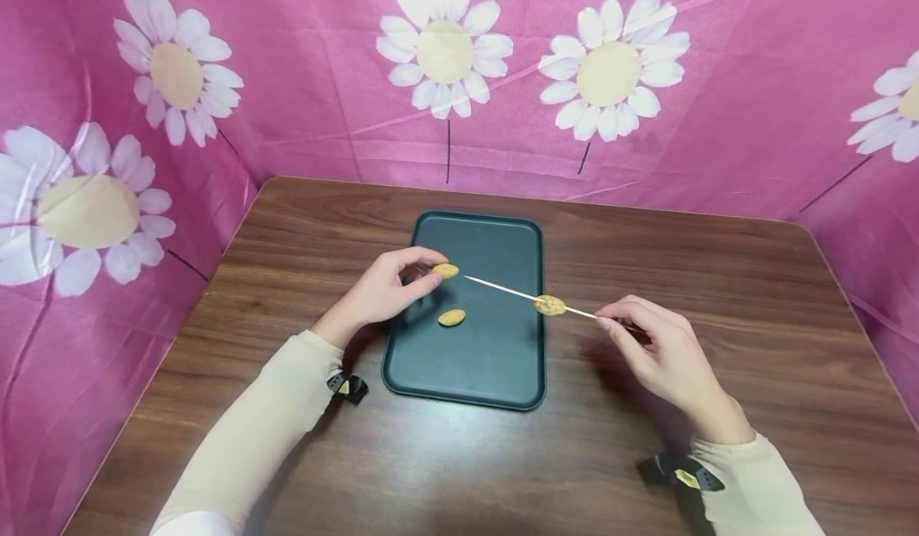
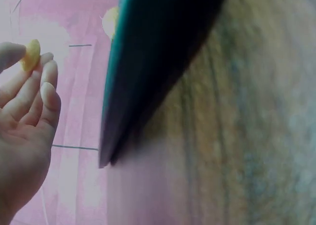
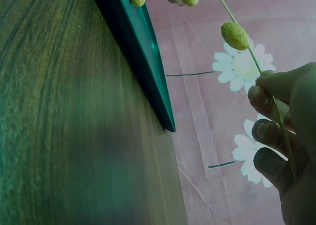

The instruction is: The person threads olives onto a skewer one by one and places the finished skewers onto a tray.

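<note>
Between thumb and fingertips, my left hand (image 1: 391,289) pinches a small yellow, almond-shaped piece (image 1: 447,270) above the tray. My right hand (image 1: 664,352) holds a thin wooden skewer (image 1: 502,289) near its back end, its pointed tip aimed left, a short gap from the pinched piece. One wrinkled yellow oval piece (image 1: 550,305) is threaded on the skewer, also plain in the right wrist view. Another yellow piece (image 1: 451,318) lies on the dark tray (image 1: 488,364). In the left wrist view, the pinched piece (image 2: 31,55) shows at the fingertips. The pieces' exact kind is unclear.
The tray rests on a brown wood-grain table (image 1: 287,233). A pink cloth (image 1: 301,65) with white daisies hangs behind and at the sides. A black band (image 1: 348,388) is on the left wrist and another (image 1: 682,472) on the right.
</note>
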Motion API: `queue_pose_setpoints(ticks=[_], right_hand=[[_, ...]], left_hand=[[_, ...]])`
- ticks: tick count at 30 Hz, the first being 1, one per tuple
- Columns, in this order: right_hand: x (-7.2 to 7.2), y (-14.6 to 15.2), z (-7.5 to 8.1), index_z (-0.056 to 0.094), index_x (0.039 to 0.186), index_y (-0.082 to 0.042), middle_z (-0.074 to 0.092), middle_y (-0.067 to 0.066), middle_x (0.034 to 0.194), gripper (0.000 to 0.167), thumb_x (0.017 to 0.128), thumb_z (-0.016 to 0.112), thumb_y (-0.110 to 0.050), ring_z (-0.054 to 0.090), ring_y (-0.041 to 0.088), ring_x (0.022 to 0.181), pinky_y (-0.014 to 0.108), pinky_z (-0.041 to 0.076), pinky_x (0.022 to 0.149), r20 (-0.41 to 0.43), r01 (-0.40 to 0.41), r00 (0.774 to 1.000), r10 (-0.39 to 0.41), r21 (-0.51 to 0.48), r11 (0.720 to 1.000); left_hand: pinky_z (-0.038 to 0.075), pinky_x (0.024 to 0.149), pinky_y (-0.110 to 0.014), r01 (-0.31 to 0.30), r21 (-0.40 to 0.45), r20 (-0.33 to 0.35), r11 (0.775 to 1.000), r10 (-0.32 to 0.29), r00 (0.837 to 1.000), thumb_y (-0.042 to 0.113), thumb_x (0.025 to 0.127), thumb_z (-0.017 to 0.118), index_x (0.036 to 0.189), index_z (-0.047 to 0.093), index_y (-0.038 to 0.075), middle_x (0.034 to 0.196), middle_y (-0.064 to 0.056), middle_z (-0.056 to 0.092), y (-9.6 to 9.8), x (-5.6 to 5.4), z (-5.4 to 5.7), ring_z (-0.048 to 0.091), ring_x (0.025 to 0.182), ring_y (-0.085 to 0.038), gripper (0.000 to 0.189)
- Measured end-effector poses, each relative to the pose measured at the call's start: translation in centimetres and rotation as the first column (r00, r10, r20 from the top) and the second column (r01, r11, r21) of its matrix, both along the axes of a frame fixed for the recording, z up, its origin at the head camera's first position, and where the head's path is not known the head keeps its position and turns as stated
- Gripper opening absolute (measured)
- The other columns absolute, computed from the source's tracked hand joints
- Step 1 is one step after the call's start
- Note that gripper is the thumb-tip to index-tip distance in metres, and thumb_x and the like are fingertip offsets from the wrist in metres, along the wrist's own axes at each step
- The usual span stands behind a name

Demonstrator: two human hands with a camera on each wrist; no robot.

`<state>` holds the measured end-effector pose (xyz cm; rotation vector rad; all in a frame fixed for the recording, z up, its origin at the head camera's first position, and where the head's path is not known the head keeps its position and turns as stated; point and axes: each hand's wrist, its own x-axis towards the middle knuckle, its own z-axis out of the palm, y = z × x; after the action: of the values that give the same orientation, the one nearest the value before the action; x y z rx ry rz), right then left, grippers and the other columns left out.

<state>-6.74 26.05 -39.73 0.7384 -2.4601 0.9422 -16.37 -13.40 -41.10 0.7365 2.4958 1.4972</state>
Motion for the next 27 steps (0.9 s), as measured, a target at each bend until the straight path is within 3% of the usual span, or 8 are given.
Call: queue_pose_setpoints(ticks=[11,18,27], right_hand=[[0.4,-0.4,0.6,0.078,0.102,-0.008,0.073,-0.003,0.093,0.028,0.084,0.078,0.014,0.052,-0.008,0.080,0.016,0.043,0.067,0.002,-0.003,1.000,0.003,0.003,1.000],[0.4,-0.7,0.9,0.078,0.103,-0.006,0.073,-0.002,0.094,0.027,0.084,0.078,0.013,0.051,-0.008,0.080,0.019,0.043,0.065,0.003,-0.014,1.000,0.014,0.013,1.000],[0.1,-0.6,0.7,0.077,0.104,-0.006,0.073,0.003,0.093,0.015,0.092,0.077,0.005,0.052,-0.009,0.082,0.015,0.042,0.067,0.014,-0.014,1.000,0.014,0.026,1.000]], left_hand=[[0.054,0.083,-0.030,0.069,0.091,-0.063,0.993,-0.063,0.996,0.007,0.102,0.070,0.128,0.075,0.004,0.116,-0.011,0.078,0.0,1.3,1.1,0.066,0.094,-0.015,0.027],[0.052,0.081,-0.028,0.098,0.112,-0.096,0.989,-0.087,0.991,0.005,0.102,0.069,0.129,0.073,0.001,0.117,-0.010,0.076,0.0,1.4,1.3,0.064,0.092,-0.016,0.027],[0.051,0.076,-0.033,0.114,0.136,-0.144,0.984,-0.094,0.985,0.004,0.101,0.070,0.129,0.073,-0.001,0.116,-0.009,0.076,-0.2,1.3,1.1,0.063,0.086,-0.017,0.028]])
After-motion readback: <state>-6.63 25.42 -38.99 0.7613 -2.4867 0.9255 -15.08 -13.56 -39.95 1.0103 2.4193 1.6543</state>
